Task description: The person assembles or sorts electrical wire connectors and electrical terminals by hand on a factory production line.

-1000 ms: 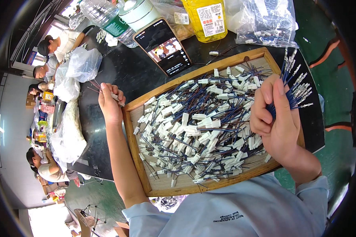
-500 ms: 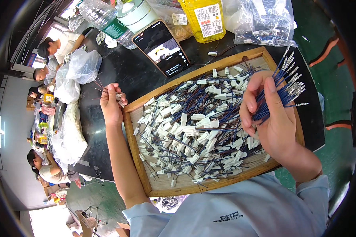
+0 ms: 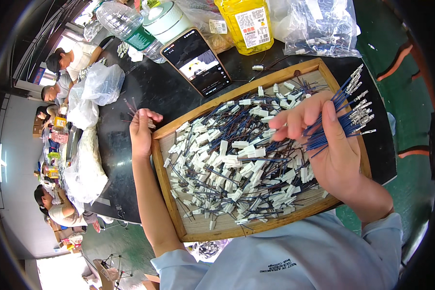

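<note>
My right hand [image 3: 340,159] is raised over the right part of a wooden tray and grips a bundle of blue wires [image 3: 342,126], its silvery metal terminals fanning out to the upper right. The index and other fingertips of that hand stretch left, slightly blurred. Beyond the tray's left corner, my left hand [image 3: 142,133] pinches a few thin dark red wires [image 3: 131,110]; something white shows by its fingers. Between the hands, the wood-framed tray [image 3: 166,203] carries a heap of white plug connectors [image 3: 241,153] with blue and brown wires.
Behind the tray, a phone [image 3: 196,63] with a lit screen lies on the black table [image 3: 130,179]. A water bottle [image 3: 125,24], a pale green lidded container [image 3: 166,20], a yellow jar [image 3: 246,24] and a plastic bag [image 3: 321,29] line the far side. Several people sit at the left.
My right hand's fingers have stretched out to the left, and its wire bundle has tilted a little. The left hand has shifted slightly right and down, still with its wires.
</note>
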`<state>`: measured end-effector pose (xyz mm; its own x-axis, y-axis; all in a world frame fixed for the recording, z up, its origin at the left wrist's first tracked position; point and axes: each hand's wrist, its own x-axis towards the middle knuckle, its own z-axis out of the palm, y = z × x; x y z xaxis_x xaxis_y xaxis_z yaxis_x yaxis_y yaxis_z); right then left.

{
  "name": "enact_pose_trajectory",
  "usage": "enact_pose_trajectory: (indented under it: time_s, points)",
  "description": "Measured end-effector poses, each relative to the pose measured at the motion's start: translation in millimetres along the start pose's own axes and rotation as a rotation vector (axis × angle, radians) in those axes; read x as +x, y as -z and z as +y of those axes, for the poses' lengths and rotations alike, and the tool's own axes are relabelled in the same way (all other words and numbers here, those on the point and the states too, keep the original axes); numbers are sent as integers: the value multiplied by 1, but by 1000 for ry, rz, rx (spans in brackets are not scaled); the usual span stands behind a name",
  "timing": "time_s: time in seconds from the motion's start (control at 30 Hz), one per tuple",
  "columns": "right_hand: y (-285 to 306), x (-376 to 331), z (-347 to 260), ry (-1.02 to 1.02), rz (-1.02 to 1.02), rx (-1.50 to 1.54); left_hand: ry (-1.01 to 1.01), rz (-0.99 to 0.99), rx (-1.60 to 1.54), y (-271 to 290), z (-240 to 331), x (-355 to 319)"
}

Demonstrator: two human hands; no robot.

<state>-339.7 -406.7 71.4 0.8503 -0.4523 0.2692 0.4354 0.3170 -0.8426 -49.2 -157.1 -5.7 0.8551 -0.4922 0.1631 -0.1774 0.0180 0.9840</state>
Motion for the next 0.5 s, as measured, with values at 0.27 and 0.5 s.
enact_pose_trajectory:
  time_s: [0.27, 0.5]
  points:
    - [13, -5, -14, -394, -155, 458, 247, 266, -714, 48, -2, 4]
    - [2, -8, -25, -498, -127, 65, 380, 238, -858, 48, 8, 3]
